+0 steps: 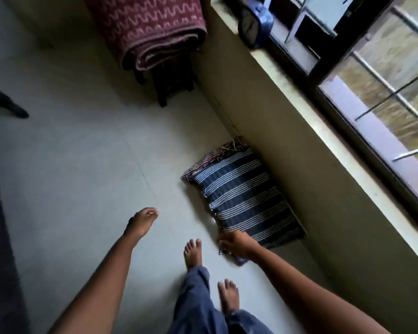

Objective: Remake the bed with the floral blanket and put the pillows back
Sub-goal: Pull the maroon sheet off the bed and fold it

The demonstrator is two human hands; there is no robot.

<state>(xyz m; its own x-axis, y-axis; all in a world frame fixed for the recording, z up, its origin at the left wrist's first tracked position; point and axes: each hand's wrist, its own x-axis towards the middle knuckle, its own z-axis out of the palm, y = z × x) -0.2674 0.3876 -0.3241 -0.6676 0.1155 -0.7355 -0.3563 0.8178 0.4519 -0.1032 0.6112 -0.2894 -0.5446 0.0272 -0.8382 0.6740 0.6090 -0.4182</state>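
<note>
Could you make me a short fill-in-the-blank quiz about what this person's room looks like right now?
The striped pillow lies on the ____, against the wall below the window.
The hand at its near corner is the person's ____ one.
The other hand holds ____.
Both feet are ____.
Missing words: floor, right, nothing, bare.

You have one view, from your head, tilted and facing steeply down at the floor. Your left hand (pixel 142 221) and right hand (pixel 235 244) show near, low in frame.
</note>
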